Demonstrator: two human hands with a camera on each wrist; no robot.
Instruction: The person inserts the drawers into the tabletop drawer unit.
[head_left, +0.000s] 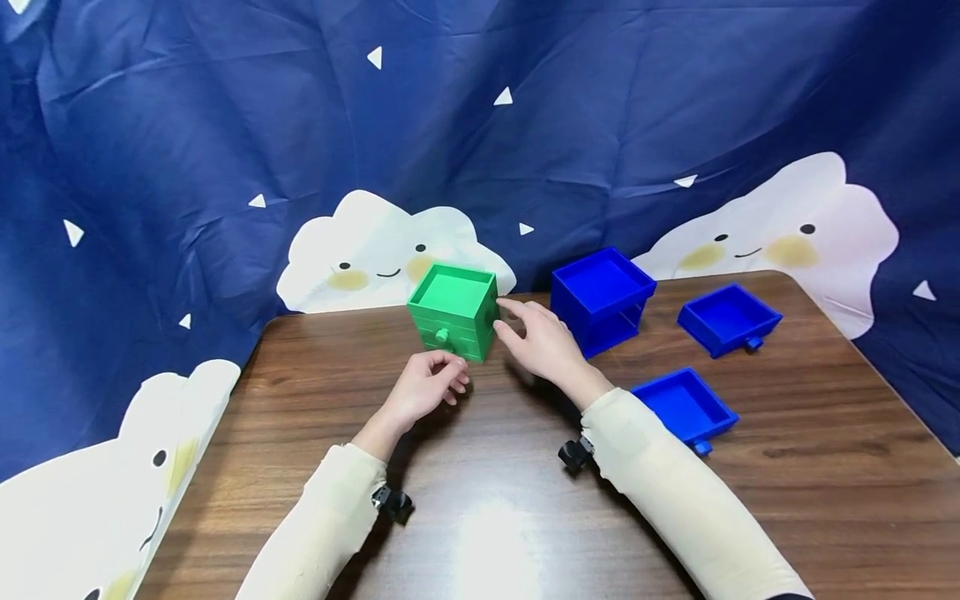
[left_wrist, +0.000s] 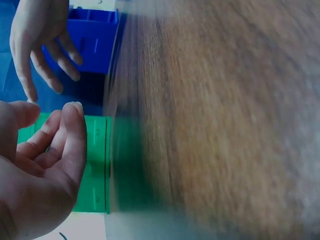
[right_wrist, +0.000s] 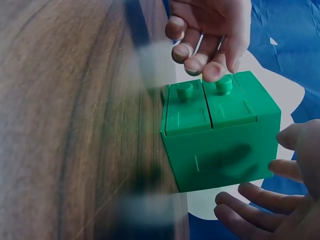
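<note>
Right hand (head_left: 542, 340) lies beside a green box (head_left: 453, 312) with two knobbed drawers (right_wrist: 187, 116).

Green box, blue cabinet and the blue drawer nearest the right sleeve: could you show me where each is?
Green box (right_wrist: 220, 144), right wrist view: its side wall.
Blue cabinet (head_left: 603, 282), head view: its recessed top.
Blue drawer (head_left: 684, 404), head view: its inside floor.

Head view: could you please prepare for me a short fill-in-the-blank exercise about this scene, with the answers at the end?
1. The left hand is nearest to the ____ cabinet.
2. The blue cabinet stands to the ____ of the other one.
3. Outside it lie ____ blue drawers.
4. The cloth behind the table shows white triangles and smiling ____.

Missing words: green; right; two; clouds.
</note>
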